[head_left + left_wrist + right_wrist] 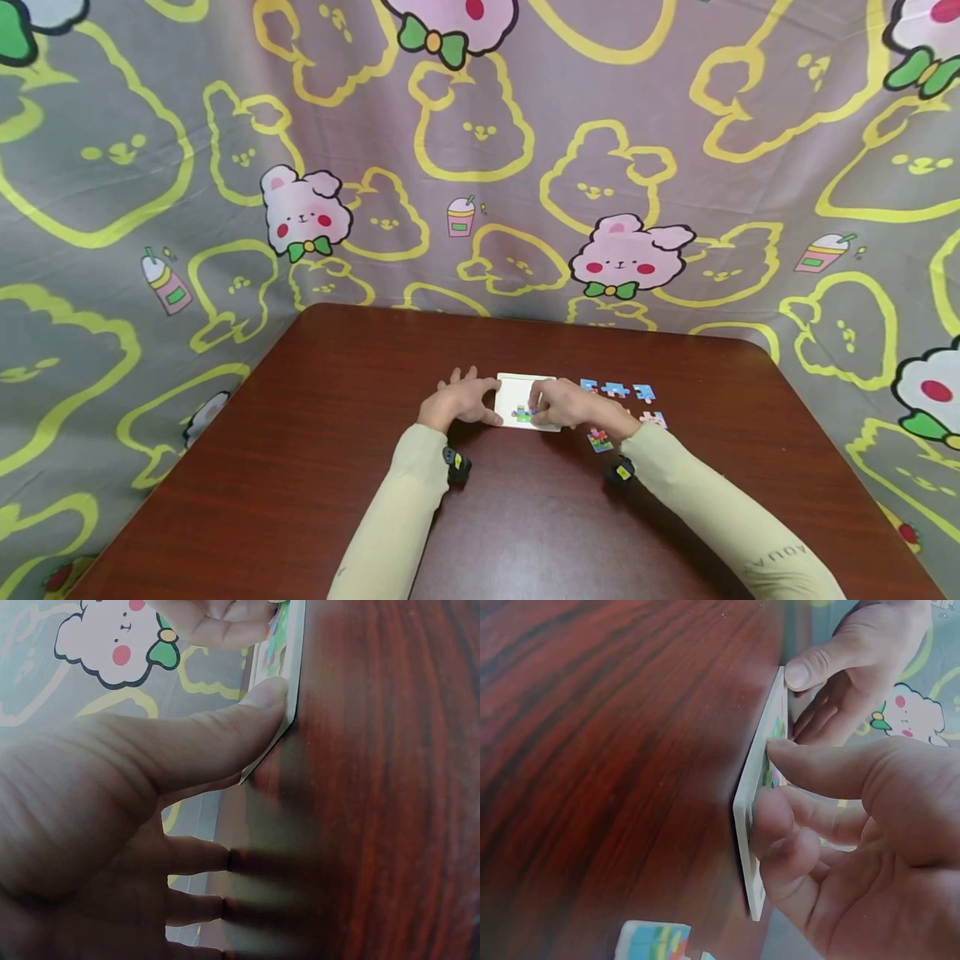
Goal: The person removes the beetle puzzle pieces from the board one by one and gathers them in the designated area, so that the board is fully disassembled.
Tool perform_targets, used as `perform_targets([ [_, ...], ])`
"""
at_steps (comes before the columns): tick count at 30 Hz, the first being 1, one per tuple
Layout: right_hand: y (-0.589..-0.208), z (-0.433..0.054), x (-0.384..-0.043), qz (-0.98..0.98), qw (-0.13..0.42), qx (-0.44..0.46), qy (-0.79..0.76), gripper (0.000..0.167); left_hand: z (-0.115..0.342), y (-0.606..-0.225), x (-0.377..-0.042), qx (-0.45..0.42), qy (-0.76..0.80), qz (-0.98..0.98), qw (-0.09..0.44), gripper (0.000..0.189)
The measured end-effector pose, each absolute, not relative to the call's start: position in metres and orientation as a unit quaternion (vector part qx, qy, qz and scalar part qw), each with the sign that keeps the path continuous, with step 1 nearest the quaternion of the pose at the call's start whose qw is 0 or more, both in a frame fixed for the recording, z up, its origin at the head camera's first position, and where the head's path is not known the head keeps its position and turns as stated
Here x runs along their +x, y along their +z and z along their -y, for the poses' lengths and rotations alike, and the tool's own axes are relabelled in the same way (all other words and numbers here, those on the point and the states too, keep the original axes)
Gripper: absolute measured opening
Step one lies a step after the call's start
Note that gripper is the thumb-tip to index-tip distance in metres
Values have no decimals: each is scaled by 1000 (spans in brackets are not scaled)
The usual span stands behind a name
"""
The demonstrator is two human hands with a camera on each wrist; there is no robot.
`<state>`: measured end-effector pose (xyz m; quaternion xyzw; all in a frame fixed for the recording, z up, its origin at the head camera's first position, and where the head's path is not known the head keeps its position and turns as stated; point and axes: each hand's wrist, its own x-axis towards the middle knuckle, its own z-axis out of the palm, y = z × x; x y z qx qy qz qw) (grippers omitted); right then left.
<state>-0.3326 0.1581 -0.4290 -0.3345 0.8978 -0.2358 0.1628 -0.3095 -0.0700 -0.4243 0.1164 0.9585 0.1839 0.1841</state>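
Observation:
A white puzzle tray lies flat on the table between the two hands. My left hand steadies its left side. In the left wrist view the thumb rests on the tray's corner, while the other fingers stretch out straight over the tabletop. Colourful jigsaw pieces lie inside the tray near its front edge. My right hand reaches in over the tray's right side. Its thumb and curled fingers pinch a jigsaw piece there, mostly hidden by the fingertips.
Several loose jigsaw pieces lie right of the tray, partly under the right forearm. One red and green piece sits nearer the front. A patterned cloth hangs behind the brown table.

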Motion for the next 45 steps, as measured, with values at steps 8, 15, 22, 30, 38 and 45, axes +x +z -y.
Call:
perform_targets([
  [8,-429,-157,-333,-895,165,-330,-251,14,71,-424,-309,118,185,-959,181,69],
  [15,-426,-158,-333,-881,169,-339,-284,19,72,-425,-309,116,187,-959,180,69],
  [22,-420,-169,-335,-870,175,-344,-307,20,74,-427,-309,118,188,-958,181,69],
  [30,-416,-194,-338,-849,196,-354,-340,19,74,-425,-308,126,200,-954,184,69],
  [38,-408,-219,-338,-843,230,-338,-350,15,75,-423,-307,124,200,-954,186,69],
  [45,-403,-247,-337,-831,299,-337,-327,13,75,-421,-305,127,204,-952,188,68],
])
